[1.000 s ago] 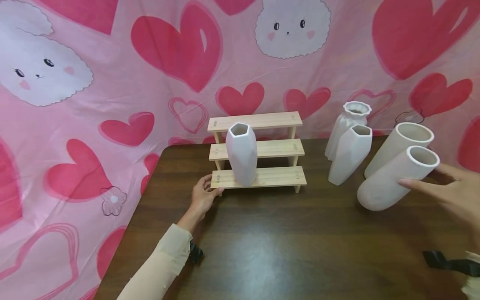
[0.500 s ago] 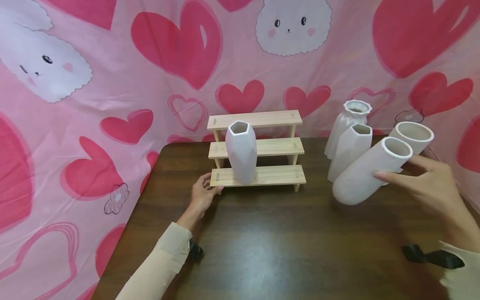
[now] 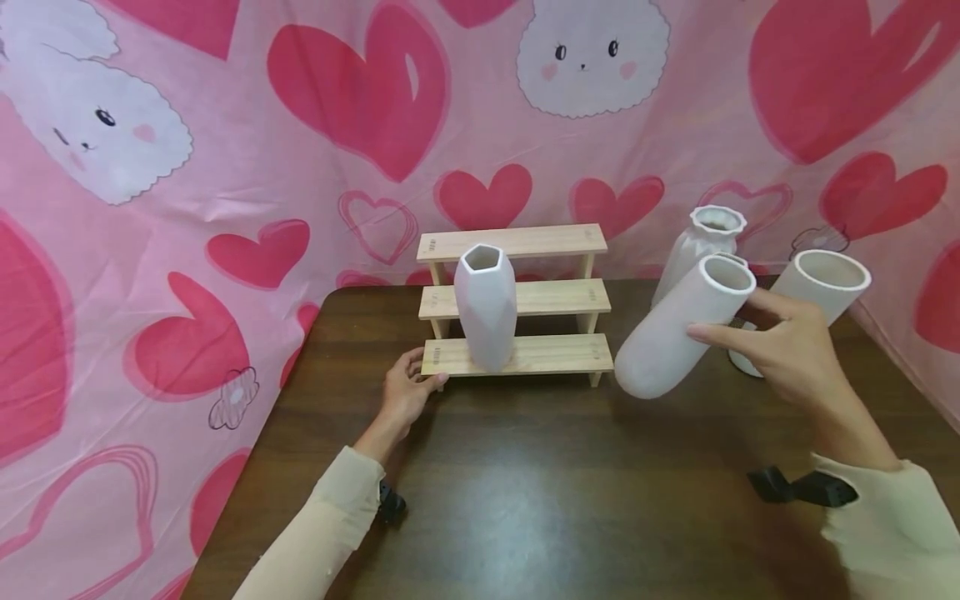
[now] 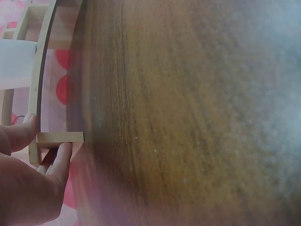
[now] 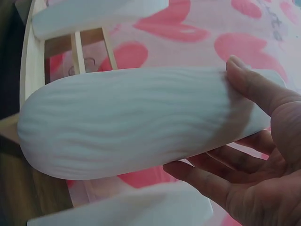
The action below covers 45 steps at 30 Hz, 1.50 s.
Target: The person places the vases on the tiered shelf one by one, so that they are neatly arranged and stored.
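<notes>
My right hand [image 3: 791, 346] grips a white cylindrical vase [image 3: 678, 333] near its rim, thumb on one side and fingers on the other. The vase is tilted, its rounded base toward the stand; the right wrist view shows wavy ridges along its side [image 5: 136, 117]. At the left end of a three-step wooden shelf stand [image 3: 558, 354], my left hand [image 3: 405, 392] holds the lowest step. In the left wrist view, the left thumb lies on the board and fingers press the short leg [image 4: 61, 137]. A faceted white vase [image 3: 486, 308] stands upright on the lowest step.
Right of the stand is a vase with a scalloped rim [image 3: 708, 242]. Another wide-mouthed white vase [image 3: 821, 283] stands farther right. A faceted vase is mostly hidden behind the held one. A pink heart-patterned cloth [image 3: 360, 92] hangs behind the dark wooden table [image 3: 480, 483].
My right hand has carried the cylindrical vase leftward, from in front of the wide-mouthed vase to near the stand's right end. My left hand stays at the stand.
</notes>
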Tool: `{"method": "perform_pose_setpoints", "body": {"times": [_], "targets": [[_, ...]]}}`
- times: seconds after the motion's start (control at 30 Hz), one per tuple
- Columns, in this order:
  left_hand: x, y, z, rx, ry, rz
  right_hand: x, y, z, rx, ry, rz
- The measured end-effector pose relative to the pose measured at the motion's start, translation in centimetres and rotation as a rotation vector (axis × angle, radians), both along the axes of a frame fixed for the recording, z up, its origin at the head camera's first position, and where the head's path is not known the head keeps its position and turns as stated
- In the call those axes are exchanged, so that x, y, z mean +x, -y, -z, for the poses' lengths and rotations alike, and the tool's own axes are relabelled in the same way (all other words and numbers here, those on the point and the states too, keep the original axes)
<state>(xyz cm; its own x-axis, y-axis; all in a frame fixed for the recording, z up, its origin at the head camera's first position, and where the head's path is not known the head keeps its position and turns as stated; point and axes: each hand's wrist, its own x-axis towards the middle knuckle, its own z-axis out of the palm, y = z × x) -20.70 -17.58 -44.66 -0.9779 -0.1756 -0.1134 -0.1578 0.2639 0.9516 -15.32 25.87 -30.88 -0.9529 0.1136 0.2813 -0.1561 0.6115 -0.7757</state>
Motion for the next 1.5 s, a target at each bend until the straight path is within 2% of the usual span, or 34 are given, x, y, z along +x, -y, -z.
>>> {"method": "perform_pose_setpoints", "body": {"times": [0.43, 0.77, 1.07, 1.27, 1.5], "targets": [[0.0, 0.2, 0.2, 0.002, -0.003, 0.004, -2.3, 3.5, -0.7, -0.007, -0.022, -0.009], [0.0, 0.2, 0.2, -0.008, -0.013, 0.005, -3.6, 5.9, -0.3, -0.086, -0.033, -0.109], [-0.1, 0.1, 0.4, -0.004, -0.016, 0.002, -5.1, 8.8, 0.3, -0.037, -0.067, -0.095], [-0.1, 0.1, 0.4, 0.004, -0.028, 0.001, -5.9, 9.8, 0.7, -0.086, -0.058, -0.146], [0.0, 0.1, 0.2, -0.002, -0.002, 0.008, -6.4, 10.3, 1.0, -0.084, -0.038, -0.176]]}}
